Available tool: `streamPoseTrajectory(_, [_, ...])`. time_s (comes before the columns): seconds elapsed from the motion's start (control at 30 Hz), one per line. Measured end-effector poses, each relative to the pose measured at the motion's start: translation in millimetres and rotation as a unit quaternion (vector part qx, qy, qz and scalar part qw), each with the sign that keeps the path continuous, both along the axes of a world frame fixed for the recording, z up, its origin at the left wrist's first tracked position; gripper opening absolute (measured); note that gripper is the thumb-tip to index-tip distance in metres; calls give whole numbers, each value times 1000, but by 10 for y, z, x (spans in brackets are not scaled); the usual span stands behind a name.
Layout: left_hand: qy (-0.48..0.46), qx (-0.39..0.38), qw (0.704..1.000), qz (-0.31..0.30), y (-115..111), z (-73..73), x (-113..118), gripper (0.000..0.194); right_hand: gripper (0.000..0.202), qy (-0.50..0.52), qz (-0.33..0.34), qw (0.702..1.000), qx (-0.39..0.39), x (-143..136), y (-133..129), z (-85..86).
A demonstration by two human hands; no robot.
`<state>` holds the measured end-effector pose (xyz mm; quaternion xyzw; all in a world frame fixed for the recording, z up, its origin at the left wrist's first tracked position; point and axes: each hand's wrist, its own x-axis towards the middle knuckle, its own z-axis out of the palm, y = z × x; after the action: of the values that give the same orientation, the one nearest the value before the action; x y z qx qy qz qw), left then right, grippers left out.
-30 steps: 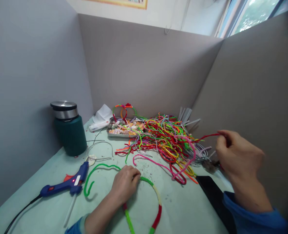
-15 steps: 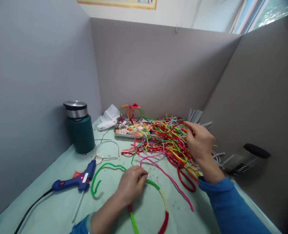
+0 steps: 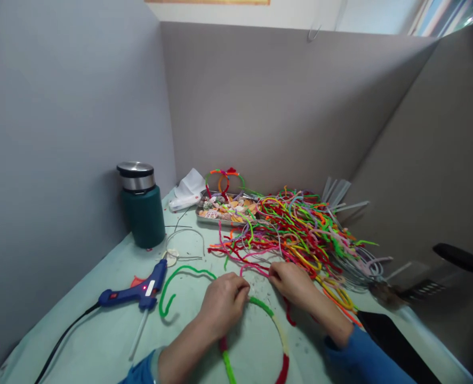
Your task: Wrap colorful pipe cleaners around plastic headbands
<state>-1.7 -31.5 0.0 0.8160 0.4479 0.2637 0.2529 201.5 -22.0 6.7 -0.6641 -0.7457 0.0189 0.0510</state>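
Note:
My left hand [image 3: 225, 301] is closed on a headband [image 3: 280, 333] wrapped in green, cream and red pipe cleaner, holding it just above the table. From under its fingers a loose bright green pipe cleaner [image 3: 186, 268] curls out to the left and hooks at its end. Close by on the right, my right hand [image 3: 294, 282] has its fingertips pinched at a pink pipe cleaner [image 3: 256, 268], at the front edge of a tangled heap of colored pipe cleaners [image 3: 300, 229]. Its palm hides part of the strand.
A blue glue gun [image 3: 140, 292] with a glue stick and cord lies at left, before a dark green flask [image 3: 142, 213]. Behind are a bare headband [image 3: 190, 230], a metal tray [image 3: 220, 221] of shells, and white tissue [image 3: 190, 184]. Grey partitions [image 3: 280, 106] surround the table.
My right hand has come down and left from above the heap to the pink pipe cleaner near my left hand. My left hand keeps its hold; the view has turned slightly right.

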Motion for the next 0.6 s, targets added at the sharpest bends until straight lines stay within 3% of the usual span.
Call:
streamPoseTrajectory(0.07, [0, -1, 1000, 0, 3, -10, -1, 22, 17, -8, -4, 1000, 16, 63, 88, 132])
streamPoseTrajectory(0.13, [0, -4, 1000, 0, 12, -16, -3, 22, 21, -15, -27, 998, 54, 205, 215, 384])
streamPoseTrajectory(0.23, [-9, -6, 1000, 4, 25, -14, -6, 22, 28, -1, -86, 975, 203, 447, 379, 818])
streamPoseTrajectory(0.33, [-41, -12, 999, 10, 33, 0, 1, 22, 27, 183, -95, 933, 295, 470, 402, 1011])
streamPoseTrajectory(0.4, [-92, -39, 995, 15, 41, 8, 11, 21, 32, 383, -73, 890, 236, 301, 339, 918])
streamPoseTrajectory(0.47, [-166, -94, 981, 26, 60, 10, 21, 21, 36, 531, -30, 834, 146, 53, 248, 699])
streamPoseTrajectory(0.6, [-306, -220, 924, 70, 134, 9, 26, 28, 34, 660, 16, 750, 31, -346, 77, 283])
